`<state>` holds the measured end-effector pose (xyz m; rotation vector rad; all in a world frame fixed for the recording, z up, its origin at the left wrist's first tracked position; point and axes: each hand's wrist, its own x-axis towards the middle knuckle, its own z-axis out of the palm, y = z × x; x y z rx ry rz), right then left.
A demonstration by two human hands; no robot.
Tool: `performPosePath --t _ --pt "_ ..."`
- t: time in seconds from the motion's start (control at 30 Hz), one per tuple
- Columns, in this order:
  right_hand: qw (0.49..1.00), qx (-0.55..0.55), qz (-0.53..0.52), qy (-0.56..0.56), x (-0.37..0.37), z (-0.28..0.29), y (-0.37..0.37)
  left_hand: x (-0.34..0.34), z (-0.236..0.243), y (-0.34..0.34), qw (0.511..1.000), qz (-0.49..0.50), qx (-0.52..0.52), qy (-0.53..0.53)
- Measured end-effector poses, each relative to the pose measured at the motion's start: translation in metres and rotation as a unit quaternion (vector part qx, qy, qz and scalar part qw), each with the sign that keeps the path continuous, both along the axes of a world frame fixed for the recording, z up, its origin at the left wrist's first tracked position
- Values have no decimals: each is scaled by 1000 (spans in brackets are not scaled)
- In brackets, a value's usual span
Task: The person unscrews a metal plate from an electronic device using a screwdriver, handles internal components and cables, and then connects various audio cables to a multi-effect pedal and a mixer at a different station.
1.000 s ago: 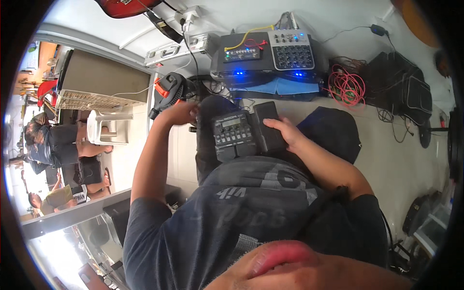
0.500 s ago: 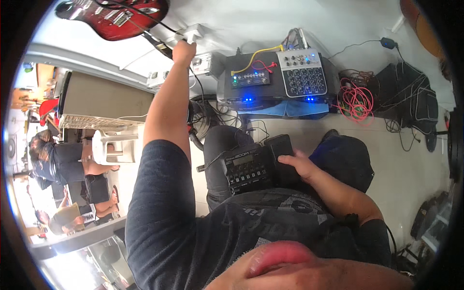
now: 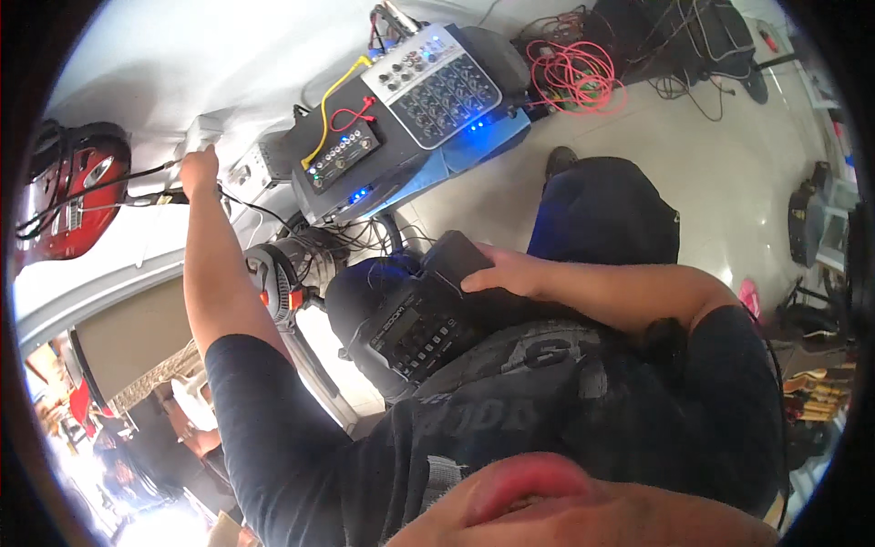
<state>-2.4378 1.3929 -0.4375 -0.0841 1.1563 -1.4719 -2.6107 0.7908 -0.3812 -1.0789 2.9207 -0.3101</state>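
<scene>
My left hand (image 3: 200, 170) reaches out to a white power socket (image 3: 206, 132) on the wall, fingers closed. What they grip is hidden, and a black cable runs close beside it. On my lap lies a black multi-effects pedal (image 3: 410, 339) with a small screen, a row of buttons and a foot treadle (image 3: 452, 260) on its right side. My right hand (image 3: 510, 271) grips the pedal at this treadle, thumb on top and the other fingers over the far edge.
A grey mixer (image 3: 447, 87) and a small black effects unit (image 3: 342, 157) with a yellow cable sit on a black speaker. Coiled pink cable (image 3: 574, 77) lies beyond. A red electric guitar (image 3: 96, 182) is at far left. Loose cables and a fan-like device (image 3: 273, 278) lie beside my leg.
The view has turned and shifted, so the mixer and guitar appear lower or further left. My left hand stays at the socket. My right hand keeps its grip on the pedal.
</scene>
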Motion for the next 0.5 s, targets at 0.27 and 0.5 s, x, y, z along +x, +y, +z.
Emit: performPosePath --t 0.27,0.5 --pt "999 -39 10 2 2 -16 -2 26 0 22 999 -2 -4 48" --pt "998 -49 25 -9 5 -10 -10 64 -27 79 971 -169 116 124"
